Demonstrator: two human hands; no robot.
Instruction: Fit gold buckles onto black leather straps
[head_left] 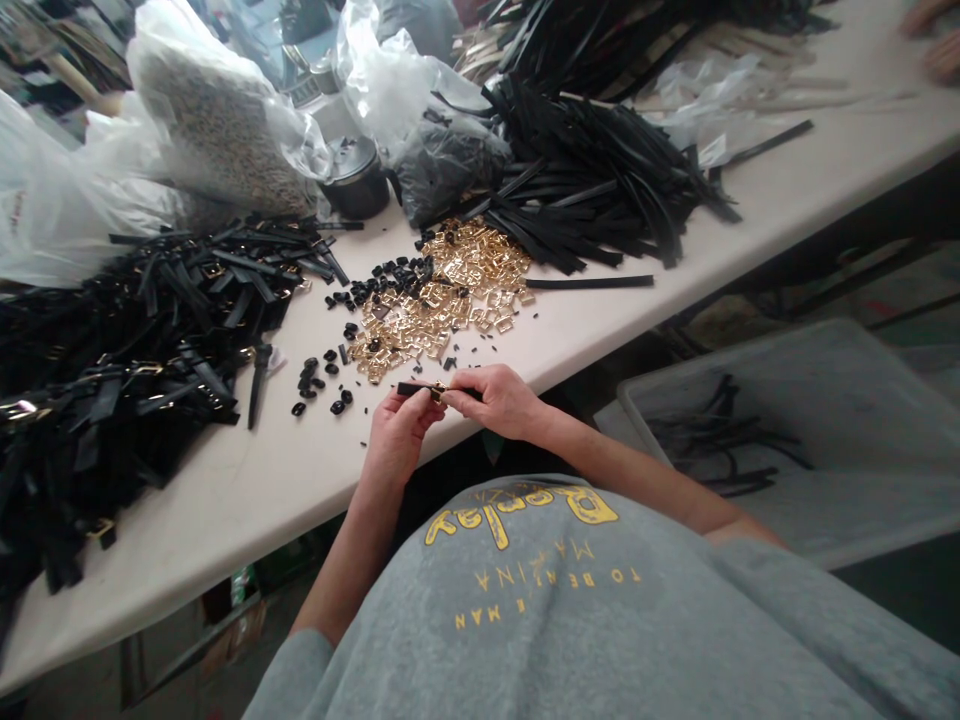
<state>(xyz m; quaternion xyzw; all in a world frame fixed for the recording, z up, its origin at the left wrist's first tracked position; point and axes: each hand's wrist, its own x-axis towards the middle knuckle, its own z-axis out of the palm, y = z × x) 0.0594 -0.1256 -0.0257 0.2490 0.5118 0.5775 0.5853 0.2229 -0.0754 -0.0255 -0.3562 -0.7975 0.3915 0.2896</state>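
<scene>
Pale and cluttered, the bench [570, 320] runs slantwise across the view, and just above its near edge is a short black strap [410, 389] with a gold buckle [437, 394] at its middle. The person's left grip [400, 428] pinches the strap on one side of the buckle, thumb on top; the right grip [501, 402] is closed on the black end at the other side. Whether that end is the same piece cannot be told.

I judge the strap light and bendy with some spring, unlikely to break; the metal is probably hard and slick, so the band close beside the buckle looks the surest place to take hold.

Just beyond lie small black loops [396, 276] and a spread of loose gold buckles [401, 325]. One single strip [592, 283] lies to the right, below a thick bundle of black strips [600, 185]. A heap of buckled straps [202, 290] fills the left. Farther back stand a dark lidded pot [358, 190] and a filled plastic bag [217, 110]; a pale bin [862, 480] sits below at right.
</scene>
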